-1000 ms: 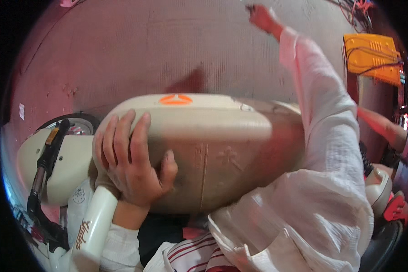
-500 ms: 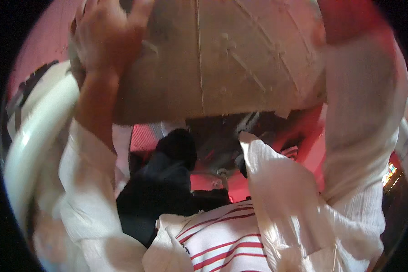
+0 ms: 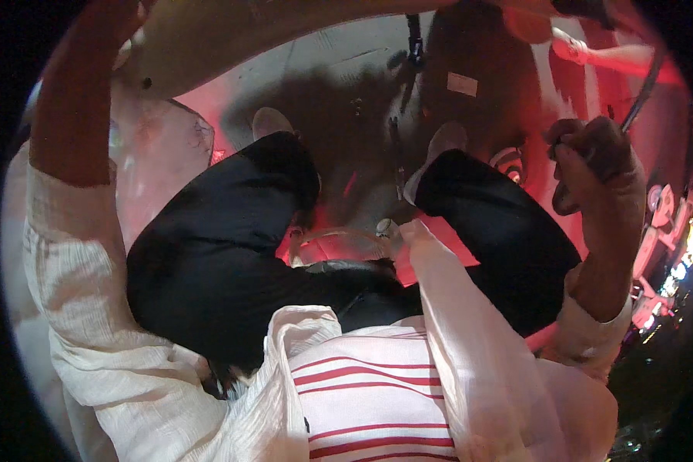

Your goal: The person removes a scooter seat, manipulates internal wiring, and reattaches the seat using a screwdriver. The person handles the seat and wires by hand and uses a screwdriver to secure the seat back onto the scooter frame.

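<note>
At the upper left, my left hand [image 3: 131,15] is raised beside a pale, curved body panel [image 3: 200,46]; its fingers are mostly hidden or cut off by the picture's edge. My right hand [image 3: 593,154] is at the right, fingers curled around a small dark object that I cannot make out, with a dark thin rod or cable [image 3: 643,92] just behind it. Below the panel lies a dark, scuffed surface [image 3: 339,100] with a small pale label [image 3: 462,83]. My legs in dark trousers [image 3: 200,231] are bent between my arms.
What looks like another person's limb [image 3: 608,56] reaches in at the upper right. Pink and white scooter-like parts [image 3: 654,254] and coloured lights line the right edge. A pale crumpled sheet or cover [image 3: 154,146] is at the left, beside pink-lit flooring.
The large panel has moved up to the top edge, exposing my legs and the dark surface. My left hand rose with it. My right hand now shows lower at the right, fingers curled.
</note>
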Demonstrator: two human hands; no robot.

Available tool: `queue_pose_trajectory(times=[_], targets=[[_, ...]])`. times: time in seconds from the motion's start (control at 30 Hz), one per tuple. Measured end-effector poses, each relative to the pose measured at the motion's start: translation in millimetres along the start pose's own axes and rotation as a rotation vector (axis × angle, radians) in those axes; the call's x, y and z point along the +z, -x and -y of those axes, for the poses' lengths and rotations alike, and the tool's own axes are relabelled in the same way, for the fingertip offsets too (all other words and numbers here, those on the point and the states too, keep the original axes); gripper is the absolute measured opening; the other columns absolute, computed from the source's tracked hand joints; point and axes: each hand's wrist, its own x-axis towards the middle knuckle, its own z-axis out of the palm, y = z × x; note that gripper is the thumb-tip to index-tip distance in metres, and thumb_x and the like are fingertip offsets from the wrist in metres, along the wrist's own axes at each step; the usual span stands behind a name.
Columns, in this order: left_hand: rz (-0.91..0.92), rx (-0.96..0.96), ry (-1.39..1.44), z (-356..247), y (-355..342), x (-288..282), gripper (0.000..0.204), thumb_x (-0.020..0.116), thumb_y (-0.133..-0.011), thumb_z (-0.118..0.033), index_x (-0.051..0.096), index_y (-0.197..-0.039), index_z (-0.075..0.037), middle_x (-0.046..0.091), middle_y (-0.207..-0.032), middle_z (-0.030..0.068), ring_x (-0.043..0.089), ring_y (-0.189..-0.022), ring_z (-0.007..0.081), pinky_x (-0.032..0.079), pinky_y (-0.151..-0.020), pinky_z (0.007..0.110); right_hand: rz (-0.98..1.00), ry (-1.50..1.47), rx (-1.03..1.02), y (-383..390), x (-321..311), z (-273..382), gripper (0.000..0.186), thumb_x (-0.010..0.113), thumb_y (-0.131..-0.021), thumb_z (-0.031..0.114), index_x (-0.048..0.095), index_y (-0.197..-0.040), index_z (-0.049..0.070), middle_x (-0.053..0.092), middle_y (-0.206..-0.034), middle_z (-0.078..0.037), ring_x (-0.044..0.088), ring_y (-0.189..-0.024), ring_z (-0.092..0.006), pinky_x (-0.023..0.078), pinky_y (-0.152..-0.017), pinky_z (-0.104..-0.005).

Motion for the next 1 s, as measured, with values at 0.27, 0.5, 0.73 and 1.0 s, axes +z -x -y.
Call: queue_pose_trajectory(times=[0.27,0.5,0.73,1.0], targets=[[0.55,-0.856,1.419,-47.3,72.8,126.9,0.044,0.04,-0.096,-0.039,0.058,-0.112,-0.002,0.063,-0.11,0.0113,0.061,-0.102,0.0244,0.048,-0.089,0.038,0.1,-0.268,-0.505,60.2,37.4,-24.9,0.014,0.063,-0.08,-0.001,0.059,-0.093,0.003,0.063,-0.101,-0.013,0.063,-0.081,-0.0182,0.049,-0.059,-0.0252],[0.131,-1.048,1.18,-84.8,108.8,126.3,0.036,0.044,-0.095,-0.03,0.054,-0.111,0.0,0.064,-0.08,0.0091,0.065,-0.065,0.0184,0.054,-0.049,0.03,0.022,-0.066,-0.872,81.3,70.1,-9.6,0.028,0.068,-0.071,0.013,0.058,-0.096,0.004,0.059,-0.097,-0.015,0.057,-0.096,-0.0366,0.049,-0.077,-0.0418],[-0.152,-0.722,1.198,-20.4,39.2,43.8,0.009,0.058,-0.086,-0.009,0.054,-0.088,-0.002,0.049,-0.078,0.007,0.045,-0.066,0.0153,0.039,-0.058,0.027,-0.044,-0.245,-0.434,75.1,87.5,-33.0,0.027,0.066,-0.073,0.013,0.063,-0.099,0.005,0.062,-0.098,-0.019,0.06,-0.092,-0.0353,0.049,-0.077,-0.0402],[-0.189,-0.48,1.453,-25.4,37.6,-11.3,0.012,0.05,-0.09,-0.012,0.051,-0.087,0.0,0.035,-0.074,0.0034,0.035,-0.065,0.0146,0.033,-0.06,0.027,1.438,0.167,0.147,90.4,251.7,-224.4,0.056,0.077,-0.065,0.048,0.068,-0.102,0.007,0.067,-0.102,-0.014,0.063,-0.089,-0.0306,0.048,-0.08,-0.0414]])
